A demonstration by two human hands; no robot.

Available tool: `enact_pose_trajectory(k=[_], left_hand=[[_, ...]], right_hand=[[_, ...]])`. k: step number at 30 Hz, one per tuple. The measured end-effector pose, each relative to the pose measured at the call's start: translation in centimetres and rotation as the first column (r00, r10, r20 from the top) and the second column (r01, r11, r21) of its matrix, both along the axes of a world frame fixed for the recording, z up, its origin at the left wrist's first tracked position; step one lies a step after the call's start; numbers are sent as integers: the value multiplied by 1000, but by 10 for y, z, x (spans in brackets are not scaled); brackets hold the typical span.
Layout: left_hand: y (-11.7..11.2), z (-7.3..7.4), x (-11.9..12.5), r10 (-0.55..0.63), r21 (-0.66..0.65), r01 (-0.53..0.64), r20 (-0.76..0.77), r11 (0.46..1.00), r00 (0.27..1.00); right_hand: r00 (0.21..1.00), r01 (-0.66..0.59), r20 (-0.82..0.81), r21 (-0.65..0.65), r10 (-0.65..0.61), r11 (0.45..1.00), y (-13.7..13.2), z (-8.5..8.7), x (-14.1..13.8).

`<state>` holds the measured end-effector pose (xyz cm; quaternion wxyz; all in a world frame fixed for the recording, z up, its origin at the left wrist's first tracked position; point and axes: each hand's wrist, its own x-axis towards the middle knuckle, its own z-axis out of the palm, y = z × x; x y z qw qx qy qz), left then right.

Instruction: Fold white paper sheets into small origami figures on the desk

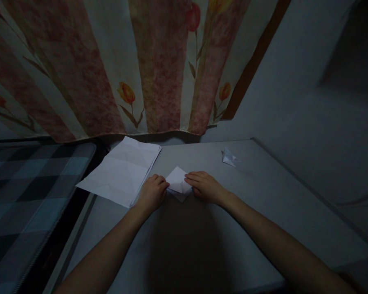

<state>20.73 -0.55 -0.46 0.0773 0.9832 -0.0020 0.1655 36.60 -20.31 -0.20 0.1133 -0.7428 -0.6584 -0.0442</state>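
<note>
A small folded sheet of white paper (178, 179), diamond-shaped with layered flaps, rests on the table between my two hands. My left hand (154, 189) is closed on its left corner, thumb and fingers pinching the edge. At the right corner, my right hand (205, 186) has its fingers together and pressed on the paper; its thumb is mostly hidden. A stack of larger white paper sheets (122, 171), creased on top, lies just left of my left hand. Farther back to the right stands a small folded paper figure (229, 157) with pointed ends.
The pale table (251, 228) has a raised strip along its right side by the wall. A striped curtain (168, 69) with tulips hangs behind it. On the left, across a dark gap, is a checked mattress (27, 196). The light is dim.
</note>
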Motion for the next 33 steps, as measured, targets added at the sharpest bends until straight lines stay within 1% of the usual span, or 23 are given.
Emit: enact_pose_trajectory(k=[3, 5, 7, 10, 13, 15, 18, 20, 33], left_hand=[[-4, 3, 0, -12, 24, 13, -40, 1000, 999], [-7, 3, 0, -42, 18, 43, -54, 999, 998], [-10, 3, 1, -75, -14, 74, -54, 997, 996], [-14, 3, 2, -116, -60, 113, -54, 992, 992], [-17, 2, 3, -155, -52, 151, -80, 987, 985], [-17, 1, 3, -164, -40, 160, -98, 986, 982], [-18, 0, 4, -165, -56, 160, -108, 986, 980], [-18, -1, 4, -165, -77, 157, -103, 985, 981], [-20, 2, 7, -114, -189, 92, -111, 978, 987]], right_hand=[[1000, -12, 24, -57, 13, 998, -3, 3, -4], [999, -36, 32, -67, 38, 997, -4, 4, -6], [998, -42, 39, -51, 44, 998, -5, 5, -8], [998, -10, 61, -12, 11, 1000, -3, 7, -11], [996, 10, 88, 23, -12, 1000, -1, 6, -14], [995, -17, 94, 58, 12, 998, 0, 2, -15], [992, -89, 97, 126, 77, 988, 0, -6, -16], [989, -122, 101, 145, 108, 982, 0, -9, -18], [971, -172, 181, 92, 154, 981, -3, -5, -23]])
